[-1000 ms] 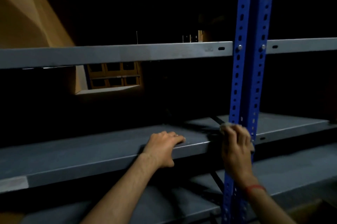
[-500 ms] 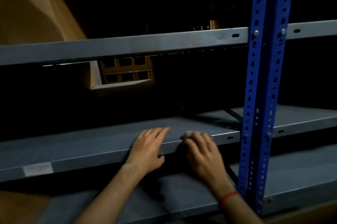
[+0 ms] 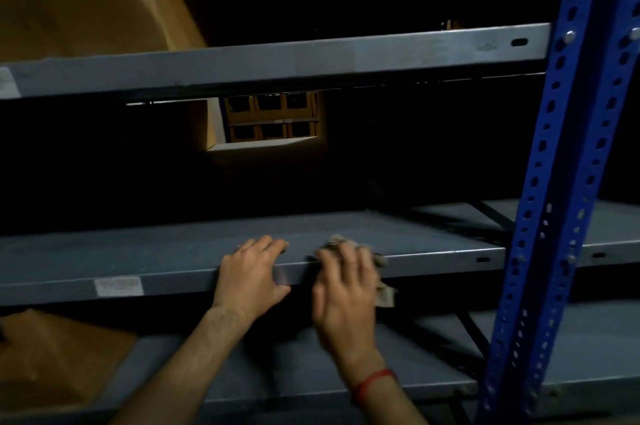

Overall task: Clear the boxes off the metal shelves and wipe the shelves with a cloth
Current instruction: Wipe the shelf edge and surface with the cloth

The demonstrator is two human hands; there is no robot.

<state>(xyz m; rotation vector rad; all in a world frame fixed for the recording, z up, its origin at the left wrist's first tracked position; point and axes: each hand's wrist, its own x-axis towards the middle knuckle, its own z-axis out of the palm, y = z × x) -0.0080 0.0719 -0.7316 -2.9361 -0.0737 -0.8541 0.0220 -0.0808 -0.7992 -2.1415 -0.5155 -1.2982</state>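
I press the crumpled grey cloth against the front lip of the grey metal middle shelf, at centre frame. The right hand lies flat over the cloth, its fingers spread and pressing it down. The left hand braces just beside it, fingers hooked over the shelf edge and held together.

Risk: one corner of the cloth hangs below the lip; a fast stroke could drag it off the edge. The image is blurred, so I cannot judge grip firmness.

The blue perforated steel upright at right blocks a stroke towards it. Brown cardboard boxes stand at upper left, another at lower left.
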